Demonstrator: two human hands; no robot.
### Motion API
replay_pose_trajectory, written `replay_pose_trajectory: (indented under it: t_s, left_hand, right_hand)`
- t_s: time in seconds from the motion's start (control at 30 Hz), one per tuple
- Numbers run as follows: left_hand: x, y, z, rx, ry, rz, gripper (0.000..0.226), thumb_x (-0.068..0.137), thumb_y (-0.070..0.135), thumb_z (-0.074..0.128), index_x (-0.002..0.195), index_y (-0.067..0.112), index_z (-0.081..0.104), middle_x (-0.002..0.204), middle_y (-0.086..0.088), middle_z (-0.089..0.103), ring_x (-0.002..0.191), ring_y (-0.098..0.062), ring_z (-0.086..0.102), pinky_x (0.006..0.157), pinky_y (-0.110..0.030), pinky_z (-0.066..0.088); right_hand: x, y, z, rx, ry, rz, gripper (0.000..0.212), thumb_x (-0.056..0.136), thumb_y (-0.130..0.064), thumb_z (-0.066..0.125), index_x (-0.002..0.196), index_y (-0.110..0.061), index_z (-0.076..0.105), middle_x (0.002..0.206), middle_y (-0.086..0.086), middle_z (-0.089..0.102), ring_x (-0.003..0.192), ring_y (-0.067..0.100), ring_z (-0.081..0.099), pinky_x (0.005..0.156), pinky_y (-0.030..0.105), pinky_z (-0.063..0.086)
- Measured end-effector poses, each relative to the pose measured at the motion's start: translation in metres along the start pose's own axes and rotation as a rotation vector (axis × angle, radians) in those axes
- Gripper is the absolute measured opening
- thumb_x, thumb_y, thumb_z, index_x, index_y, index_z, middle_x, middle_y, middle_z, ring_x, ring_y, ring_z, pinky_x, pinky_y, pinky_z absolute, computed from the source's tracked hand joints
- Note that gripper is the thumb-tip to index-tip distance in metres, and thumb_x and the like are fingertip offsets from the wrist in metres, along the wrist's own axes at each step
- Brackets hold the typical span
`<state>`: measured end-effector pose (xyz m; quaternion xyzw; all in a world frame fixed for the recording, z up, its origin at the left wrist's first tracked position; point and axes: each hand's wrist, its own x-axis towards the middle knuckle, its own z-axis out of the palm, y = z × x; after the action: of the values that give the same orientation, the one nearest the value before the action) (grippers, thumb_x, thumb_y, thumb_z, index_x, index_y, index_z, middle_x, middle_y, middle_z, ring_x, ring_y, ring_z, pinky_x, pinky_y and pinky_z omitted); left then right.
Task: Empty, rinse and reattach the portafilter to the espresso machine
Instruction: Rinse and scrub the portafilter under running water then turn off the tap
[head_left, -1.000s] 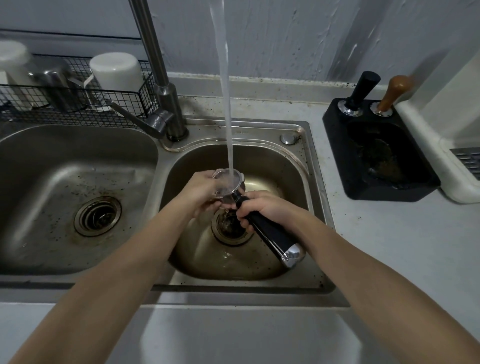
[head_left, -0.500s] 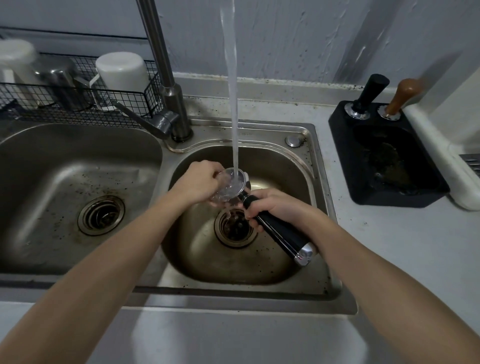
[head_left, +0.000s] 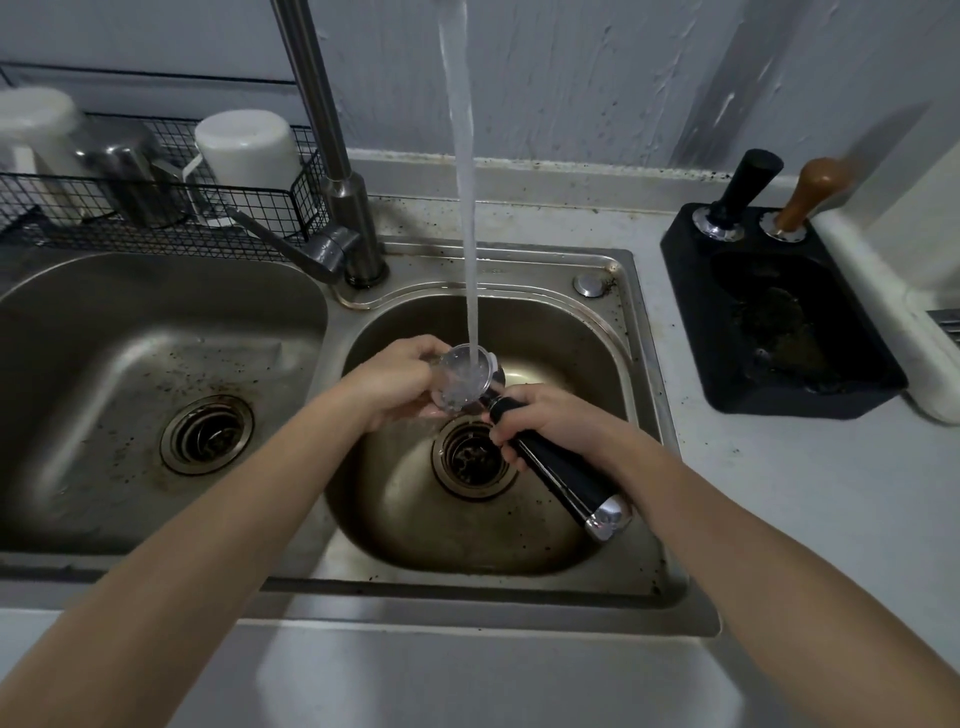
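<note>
Steel portafilter held over the right sink basin, its round basket under the water stream. Right hand wraps the black ribbed handle near the neck; left hand cups the basket at 9 o'clock. The piece looks rigid and head-heavy, and wet metal will likely be slippery, so the textured handle is the surer hold. Black knock box with two tampers sits on the counter at 3 o'clock.
</note>
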<state>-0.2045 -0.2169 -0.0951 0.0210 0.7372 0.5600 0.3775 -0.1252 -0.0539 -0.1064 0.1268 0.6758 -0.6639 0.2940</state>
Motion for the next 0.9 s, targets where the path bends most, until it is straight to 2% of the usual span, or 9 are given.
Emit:
replay_pose_trajectory:
  t_s: [0.07, 0.23, 0.37, 0.5, 0.57, 0.6, 0.67, 0.77, 0.9]
  left_hand:
    - [-0.005, -0.003, 0.005, -0.082, 0.051, -0.002, 0.008, 0.090, 0.014, 0.052, 0.097, 0.015, 0.056, 0.101, -0.013, 0.059, 0.081, -0.025, 0.061, 0.060, -0.026, 0.053]
    - [-0.006, -0.021, 0.028, 0.010, 0.095, 0.036, 0.075, 0.081, 0.031, 0.065, 0.141, 0.020, 0.021, 0.126, -0.007, 0.050, 0.107, -0.025, 0.058, 0.086, -0.041, 0.053]
    - [0.002, -0.028, 0.044, 0.015, 0.298, 0.175, 0.053, 0.082, 0.033, 0.063, 0.122, 0.017, 0.033, 0.110, -0.010, 0.056, 0.098, -0.026, 0.059, 0.087, -0.046, 0.052]
    - [0.008, -0.027, 0.049, -0.062, 0.377, 0.116, 0.033, 0.079, 0.037, 0.063, 0.094, 0.018, 0.041, 0.076, -0.001, 0.054, 0.061, -0.014, 0.052, 0.048, -0.025, 0.046]
    - [0.012, -0.021, 0.046, -0.184, 0.342, 0.031, 0.022, 0.081, 0.034, 0.060, 0.089, 0.018, 0.046, 0.079, -0.004, 0.056, 0.063, -0.018, 0.054, 0.053, -0.029, 0.047]
    - [0.014, -0.018, 0.043, -0.202, 0.351, 0.006, 0.016, 0.084, 0.031, 0.056, 0.089, 0.017, 0.051, 0.085, -0.007, 0.058, 0.071, -0.023, 0.058, 0.063, -0.034, 0.052]
    - [0.017, -0.015, 0.035, 0.047, 0.390, 0.054, 0.020, 0.090, 0.026, 0.044, 0.089, 0.013, 0.058, 0.093, -0.010, 0.060, 0.094, -0.030, 0.059, 0.083, -0.039, 0.048]
    - [0.012, -0.019, 0.037, 0.514, 0.337, 0.261, 0.034, 0.097, 0.032, 0.028, 0.089, 0.011, 0.055, 0.094, -0.010, 0.055, 0.098, -0.028, 0.053, 0.077, -0.031, 0.036]
    - [0.011, -0.027, 0.037, 0.751, 0.316, 0.372, 0.044, 0.095, 0.042, 0.028, 0.103, 0.006, 0.053, 0.105, -0.016, 0.060, 0.103, -0.029, 0.053, 0.090, -0.042, 0.043]
  right_hand:
    - [0.002, 0.000, 0.003, -0.054, 0.054, -0.007, 0.011, 0.078, 0.001, 0.057, 0.080, -0.010, 0.055, 0.062, 0.007, 0.057, 0.048, 0.012, 0.057, 0.043, 0.020, 0.048]
    - [0.002, -0.001, 0.015, -0.227, 0.140, -0.065, 0.019, 0.078, -0.006, 0.057, 0.078, -0.025, 0.054, 0.043, -0.004, 0.060, 0.038, 0.005, 0.056, 0.040, 0.016, 0.045]
    - [0.001, -0.003, 0.034, -0.405, 0.227, -0.137, 0.025, 0.076, -0.007, 0.057, 0.070, -0.030, 0.048, 0.062, -0.004, 0.058, 0.051, 0.007, 0.058, 0.047, 0.018, 0.043]
    - [0.000, 0.003, 0.042, -0.578, 0.313, -0.172, 0.021, 0.079, -0.009, 0.057, 0.069, -0.025, 0.046, 0.070, -0.003, 0.053, 0.065, 0.014, 0.053, 0.051, 0.023, 0.038]
    - [-0.002, 0.004, 0.042, -0.647, 0.375, -0.172, 0.012, 0.080, -0.011, 0.058, 0.090, -0.010, 0.054, 0.083, 0.001, 0.053, 0.077, 0.018, 0.052, 0.059, 0.025, 0.036]
    - [-0.002, 0.005, 0.042, -0.679, 0.401, -0.165, 0.025, 0.079, -0.012, 0.060, 0.102, -0.004, 0.053, 0.091, 0.006, 0.055, 0.084, 0.021, 0.052, 0.064, 0.026, 0.035]
    - [-0.001, 0.004, 0.040, -0.705, 0.426, -0.152, 0.038, 0.077, -0.013, 0.064, 0.111, -0.001, 0.050, 0.105, 0.013, 0.057, 0.087, 0.022, 0.050, 0.067, 0.026, 0.034]
    - [-0.001, 0.003, 0.039, -0.740, 0.445, -0.134, 0.040, 0.077, -0.010, 0.064, 0.112, 0.001, 0.049, 0.110, 0.016, 0.057, 0.092, 0.026, 0.053, 0.066, 0.025, 0.034]
    - [0.000, 0.003, 0.041, -0.793, 0.451, -0.143, 0.039, 0.080, -0.009, 0.060, 0.115, 0.002, 0.047, 0.113, 0.018, 0.054, 0.096, 0.028, 0.053, 0.070, 0.027, 0.038]
